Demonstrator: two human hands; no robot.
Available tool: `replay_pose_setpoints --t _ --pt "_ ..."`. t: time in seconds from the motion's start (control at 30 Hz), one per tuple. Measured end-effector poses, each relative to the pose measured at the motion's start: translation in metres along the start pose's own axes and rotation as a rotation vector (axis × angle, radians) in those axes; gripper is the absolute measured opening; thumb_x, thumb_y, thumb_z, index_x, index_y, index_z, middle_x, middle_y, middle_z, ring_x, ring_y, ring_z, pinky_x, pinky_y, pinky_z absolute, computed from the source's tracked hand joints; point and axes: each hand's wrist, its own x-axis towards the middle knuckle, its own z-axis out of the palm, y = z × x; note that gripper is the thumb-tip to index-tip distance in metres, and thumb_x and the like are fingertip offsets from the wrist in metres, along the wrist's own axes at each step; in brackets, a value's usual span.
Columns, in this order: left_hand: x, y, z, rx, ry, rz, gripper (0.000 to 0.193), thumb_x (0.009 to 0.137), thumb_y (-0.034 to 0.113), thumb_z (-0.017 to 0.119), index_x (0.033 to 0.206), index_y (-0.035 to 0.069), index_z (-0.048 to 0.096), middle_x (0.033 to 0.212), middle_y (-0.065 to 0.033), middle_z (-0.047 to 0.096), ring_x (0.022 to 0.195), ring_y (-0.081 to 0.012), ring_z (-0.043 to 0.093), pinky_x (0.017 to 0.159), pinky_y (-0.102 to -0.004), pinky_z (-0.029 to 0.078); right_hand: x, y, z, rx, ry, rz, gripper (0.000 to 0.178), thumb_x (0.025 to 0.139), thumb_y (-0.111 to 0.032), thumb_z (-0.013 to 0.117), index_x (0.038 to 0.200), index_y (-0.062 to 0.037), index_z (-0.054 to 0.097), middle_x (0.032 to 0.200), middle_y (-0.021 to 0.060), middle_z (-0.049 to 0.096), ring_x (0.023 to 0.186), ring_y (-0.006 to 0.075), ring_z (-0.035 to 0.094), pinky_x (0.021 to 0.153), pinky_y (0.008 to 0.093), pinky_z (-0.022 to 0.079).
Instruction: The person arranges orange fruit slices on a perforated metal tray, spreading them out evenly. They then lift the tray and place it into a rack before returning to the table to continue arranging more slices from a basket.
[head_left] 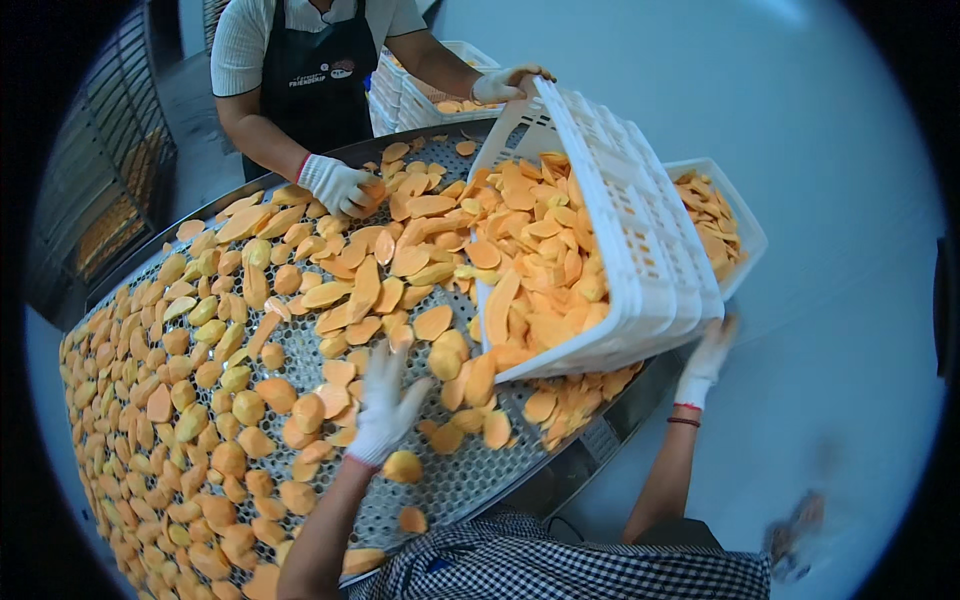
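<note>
A white plastic crate (640, 230) lies tipped on its side on the perforated metal tray, its mouth facing left. Orange slices that look like sweet potato (545, 240) fill it and spill onto the tray. My right hand (705, 365), in a white glove, grips the crate's lower right corner; its fingertips are blurred. My left hand (385, 405), also gloved, is spread open over slices left of the crate, and holds nothing. A co-worker's gloved hand (510, 84) holds the crate's upper rim, and the co-worker's other hand (342, 186) rests on slices at the far side.
Slices cover much of the perforated tray (455, 490), densest at left. Behind the tipped crate stands another filled white crate (755, 235). More white crates (400, 100) are stacked beside the co-worker (320, 70). A rack with trays (115, 160) stands at far left.
</note>
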Motion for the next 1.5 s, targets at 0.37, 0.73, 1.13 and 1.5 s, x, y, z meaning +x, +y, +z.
replay_pose_setpoints --t 0.37,0.73,1.13,1.5 --pt "0.063 0.080 0.127 -0.482 0.444 -0.224 0.061 0.106 0.048 0.033 0.135 -0.003 0.049 0.127 -0.0139 0.059 0.110 -0.0227 0.059 0.094 -0.0355 0.049 -0.003 -0.101 0.039 0.734 -0.282 0.414 0.043 0.107 -0.023 0.043 0.145 -0.0016 0.042 0.145 0.0154 0.048 0.134 0.0252 0.046 0.113 0.0394 0.036" --pt "0.066 0.189 0.181 -0.614 0.364 -0.664 0.033 0.102 0.010 0.049 0.131 -0.005 0.047 0.109 -0.0122 0.066 0.095 -0.0244 0.067 0.074 -0.0316 0.056 0.046 0.012 0.058 0.690 -0.408 0.454 0.050 0.109 -0.032 0.033 0.152 -0.0057 0.032 0.151 0.0161 0.039 0.138 0.0274 0.040 0.116 0.0436 0.034" --pt "0.075 0.079 0.122 0.782 -0.269 -0.243 0.067 0.090 0.045 0.062 0.148 0.020 0.041 0.149 -0.0240 0.036 0.143 -0.0388 0.029 0.114 -0.0615 0.014 0.049 0.010 0.041 0.359 -0.353 0.182 0.058 0.107 -0.038 0.041 0.151 -0.0013 0.033 0.150 0.0193 0.041 0.138 0.0309 0.042 0.115 0.0460 0.036" --pt "-0.027 0.026 0.034 0.862 -0.191 -0.322 0.068 0.090 0.042 0.066 0.149 0.020 0.038 0.143 -0.0192 0.042 0.138 -0.0377 0.034 0.116 -0.0590 0.017 -0.153 -0.128 0.051 0.467 -1.582 -0.589 0.057 0.083 -0.030 0.074 0.132 -0.0098 0.056 0.144 0.0198 0.046 0.131 0.0395 0.046 0.108 0.0494 0.039"
